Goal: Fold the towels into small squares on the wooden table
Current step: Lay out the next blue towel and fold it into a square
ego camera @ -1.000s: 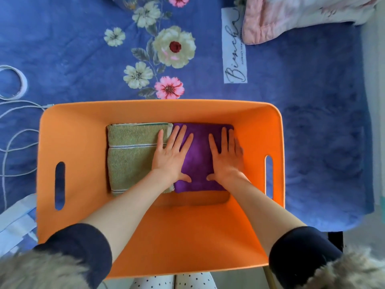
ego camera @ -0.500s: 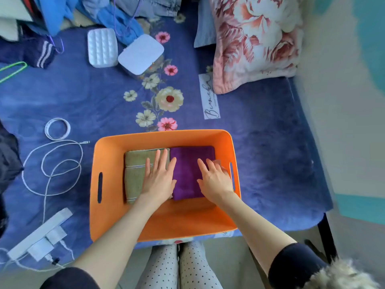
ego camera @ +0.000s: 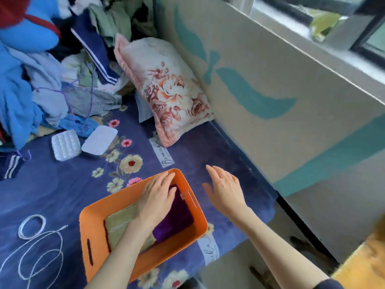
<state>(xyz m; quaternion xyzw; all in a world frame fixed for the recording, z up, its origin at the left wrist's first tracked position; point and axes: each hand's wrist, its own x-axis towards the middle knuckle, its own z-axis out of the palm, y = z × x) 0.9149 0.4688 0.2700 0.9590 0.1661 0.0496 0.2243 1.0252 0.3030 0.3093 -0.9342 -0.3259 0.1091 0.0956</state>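
Note:
An orange basket (ego camera: 98, 243) sits on the blue floral bedspread (ego camera: 52, 190). Inside it lie two folded towels side by side: an olive-green one (ego camera: 118, 226) on the left and a purple one (ego camera: 177, 215) on the right. My left hand (ego camera: 155, 197) hovers flat over the towels inside the basket, fingers straight, holding nothing. My right hand (ego camera: 226, 188) is lifted outside the basket to its right, above the bedspread, fingers relaxed and empty. A corner of the wooden table (ego camera: 362, 265) shows at the bottom right.
A floral pillow (ego camera: 166, 90) leans against the wall. A heap of clothes (ego camera: 41, 69) fills the upper left, with two white trays (ego camera: 83, 142) in front. White cables (ego camera: 37, 247) lie left of the basket. The painted wall (ego camera: 291, 101) borders the bed's right side.
The view has swung up and to the right. My right hand has left the purple towel and risen out of the basket to the right; my left hand stays over the towels.

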